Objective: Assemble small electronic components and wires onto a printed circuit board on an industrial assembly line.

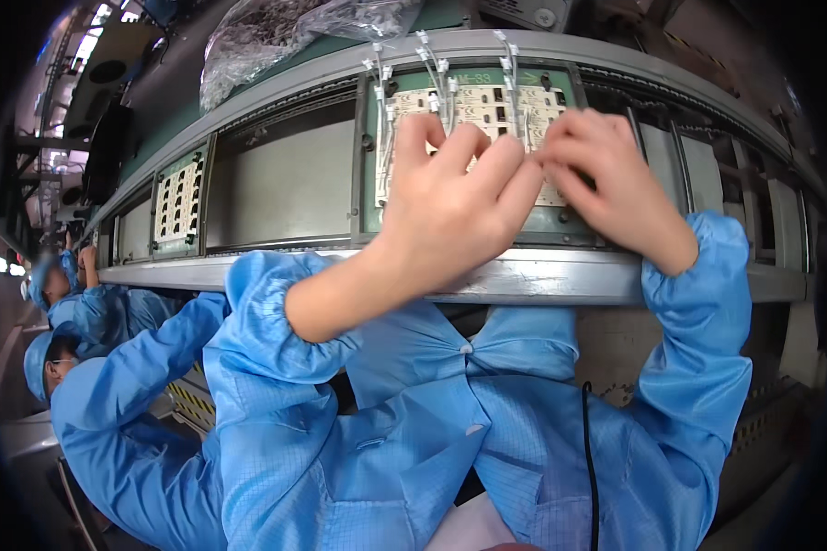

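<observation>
A green fixture [370,216] holds a panel of cream circuit boards [544,115] in front of me. Several white wires with white plug ends [451,87] rise from the panel and lean over its far edge. My left hand [459,193] is above the middle of the panel, fingers curled down, with the fingertips hidden behind the knuckles. My right hand [616,179] meets it from the right, thumb and fingers pinched together over the right part of the boards. Whatever sits between the fingers of either hand is hidden.
The fixture rides on a conveyor with a metal front rail [542,277]. Another board panel [178,200] sits farther left on the line. A clear plastic bag of small parts [271,41] lies beyond the far rail. Co-workers in blue smocks [138,386] are at my left.
</observation>
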`<state>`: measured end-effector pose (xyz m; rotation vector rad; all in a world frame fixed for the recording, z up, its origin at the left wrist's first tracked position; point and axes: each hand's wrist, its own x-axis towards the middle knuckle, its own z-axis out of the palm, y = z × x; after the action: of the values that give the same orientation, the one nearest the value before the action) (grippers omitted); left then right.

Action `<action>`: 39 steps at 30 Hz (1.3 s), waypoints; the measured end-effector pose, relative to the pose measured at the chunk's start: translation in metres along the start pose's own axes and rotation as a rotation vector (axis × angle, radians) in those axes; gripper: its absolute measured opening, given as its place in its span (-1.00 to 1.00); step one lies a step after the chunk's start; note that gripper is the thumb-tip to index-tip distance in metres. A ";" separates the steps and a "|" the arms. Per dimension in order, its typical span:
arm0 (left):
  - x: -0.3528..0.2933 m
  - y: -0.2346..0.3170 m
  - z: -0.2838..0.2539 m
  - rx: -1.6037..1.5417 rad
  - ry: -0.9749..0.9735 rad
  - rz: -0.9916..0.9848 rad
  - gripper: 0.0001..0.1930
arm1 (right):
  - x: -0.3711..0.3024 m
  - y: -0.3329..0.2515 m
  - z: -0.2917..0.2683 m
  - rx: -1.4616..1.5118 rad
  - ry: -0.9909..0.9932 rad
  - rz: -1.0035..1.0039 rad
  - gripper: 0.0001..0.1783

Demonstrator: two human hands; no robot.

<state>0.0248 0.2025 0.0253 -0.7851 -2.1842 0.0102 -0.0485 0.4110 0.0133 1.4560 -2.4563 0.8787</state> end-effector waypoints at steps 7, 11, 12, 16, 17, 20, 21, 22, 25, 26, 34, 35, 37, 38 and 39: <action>-0.011 0.011 0.015 -0.103 -0.239 -0.088 -0.95 | 0.012 0.030 -0.015 -0.054 0.368 0.095 -0.86; -0.007 0.009 0.010 -0.182 -0.298 -0.122 -0.89 | 0.017 0.053 0.003 0.033 0.608 -0.181 -0.86; -0.004 0.010 0.012 -0.191 -0.311 -0.123 -0.87 | 0.016 0.063 0.011 0.095 0.844 -0.482 -0.86; -0.007 0.014 0.007 -0.102 -0.332 -0.166 -0.86 | 0.008 0.007 -0.024 -0.068 0.357 0.187 -0.84; -0.005 0.015 0.007 -0.102 -0.336 -0.168 -0.86 | 0.008 0.008 -0.025 -0.064 0.355 0.188 -0.84; -0.005 0.017 0.006 -0.043 -0.358 -0.129 -0.88 | 0.010 0.008 -0.026 -0.066 0.329 0.194 -0.84; -0.007 0.018 0.006 -0.026 -0.347 -0.097 -0.88 | 0.011 0.007 -0.026 -0.058 0.321 0.203 -0.83; -0.008 0.018 0.007 -0.010 -0.333 -0.065 -0.88 | 0.012 0.006 -0.026 -0.053 0.312 0.212 -0.82; -0.014 0.033 -0.003 -0.002 -0.409 -0.159 -0.75 | 0.013 0.000 -0.031 -0.060 0.279 0.235 -0.86; -0.016 0.040 -0.005 -0.012 -0.414 -0.216 -0.68 | 0.012 0.007 -0.028 -0.057 0.276 0.219 -0.86; -0.037 0.036 -0.020 -0.099 -0.331 -0.424 -0.54 | 0.008 0.041 -0.007 -0.136 0.337 0.071 -0.82; -0.046 0.031 -0.022 -0.124 -0.388 -0.493 -0.53 | 0.009 0.041 -0.006 -0.136 0.324 0.076 -0.82; -0.057 0.026 -0.023 -0.049 -0.377 -0.446 -0.52 | 0.011 0.041 -0.006 -0.136 0.317 0.076 -0.83; -0.058 0.025 -0.026 0.025 -0.370 -0.399 -0.51 | 0.011 0.039 -0.007 -0.132 0.324 0.070 -0.83; -0.056 0.025 -0.028 0.002 -0.371 -0.388 -0.53 | 0.011 0.039 -0.009 -0.127 0.331 0.064 -0.83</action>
<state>0.0851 0.1861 -0.0005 -0.3655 -2.6577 -0.0410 -0.0878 0.4215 0.0090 1.0957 -2.2750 0.8767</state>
